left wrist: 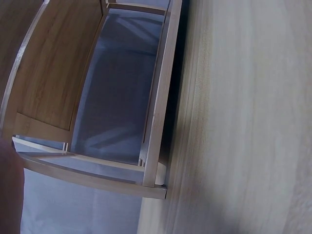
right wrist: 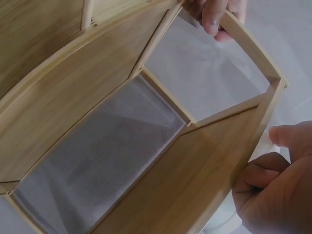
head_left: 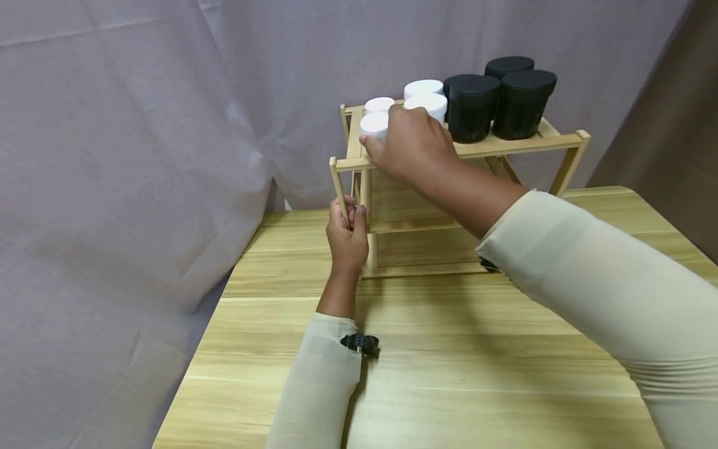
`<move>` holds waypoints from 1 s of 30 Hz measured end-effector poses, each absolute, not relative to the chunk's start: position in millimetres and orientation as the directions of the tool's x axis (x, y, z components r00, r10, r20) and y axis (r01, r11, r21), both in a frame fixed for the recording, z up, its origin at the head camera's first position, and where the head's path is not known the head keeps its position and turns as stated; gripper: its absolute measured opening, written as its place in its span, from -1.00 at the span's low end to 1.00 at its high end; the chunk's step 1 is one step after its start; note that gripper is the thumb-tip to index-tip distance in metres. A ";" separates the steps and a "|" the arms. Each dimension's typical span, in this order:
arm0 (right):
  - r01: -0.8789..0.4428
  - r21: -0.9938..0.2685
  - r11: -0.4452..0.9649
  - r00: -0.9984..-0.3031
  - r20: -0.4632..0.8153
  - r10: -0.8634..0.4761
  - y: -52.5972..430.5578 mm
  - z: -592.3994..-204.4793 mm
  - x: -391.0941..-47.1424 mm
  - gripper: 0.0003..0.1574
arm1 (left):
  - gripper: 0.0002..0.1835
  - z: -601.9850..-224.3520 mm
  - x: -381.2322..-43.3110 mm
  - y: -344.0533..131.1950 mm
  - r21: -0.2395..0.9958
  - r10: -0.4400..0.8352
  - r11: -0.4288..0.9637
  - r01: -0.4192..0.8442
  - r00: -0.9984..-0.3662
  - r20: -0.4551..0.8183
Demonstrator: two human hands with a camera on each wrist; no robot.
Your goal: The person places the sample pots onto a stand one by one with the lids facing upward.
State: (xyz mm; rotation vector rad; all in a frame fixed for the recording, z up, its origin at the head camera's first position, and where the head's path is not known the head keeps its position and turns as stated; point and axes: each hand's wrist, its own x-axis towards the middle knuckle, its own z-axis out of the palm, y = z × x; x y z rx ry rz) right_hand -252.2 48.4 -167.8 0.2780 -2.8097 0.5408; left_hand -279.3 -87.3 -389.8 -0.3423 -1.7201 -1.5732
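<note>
A light wooden rack (head_left: 521,146) stands on the table with lidded-looking containers on its top shelf. My left hand (head_left: 348,240) grips the rack's front left leg, below the top shelf; the right wrist view shows those fingers (right wrist: 214,19) around the wood. Above the shelf's left end, my right hand (head_left: 417,149) holds a small white container (head_left: 373,122), thumb on its left side and fingers curled. Behind it sits another small white container (head_left: 379,104). Larger white containers (head_left: 430,103) stand just past the right hand, partly covered by it.
Several black containers (head_left: 473,109) fill the right part of the top shelf. Lower wooden shelves (head_left: 426,252) lie beneath. The wood-grain table (head_left: 449,374) extends toward me, and a grey curtain (head_left: 140,156) hangs behind and at the left. A black device (head_left: 361,344) is on my left wrist.
</note>
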 end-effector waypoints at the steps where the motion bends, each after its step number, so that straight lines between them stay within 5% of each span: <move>1: -0.238 -0.325 0.915 -0.945 0.295 -0.141 48.0 -167.9 -252.6 -0.11 | -0.83 -389.3 -279.4 -87.2 0.730 -0.291 0.206 0.652 -0.671 0.682; 20: -0.243 -0.311 0.919 -0.939 0.313 -0.142 46.8 -173.3 -257.6 -0.27 | -0.82 -391.3 -280.1 -85.9 0.746 -0.279 0.206 0.633 -0.693 0.665; 30: -0.259 -0.276 0.926 -0.935 0.313 -0.169 45.3 -176.8 -254.7 0.13 | -0.80 -392.0 -281.6 -85.9 0.742 -0.276 0.214 0.636 -0.689 0.670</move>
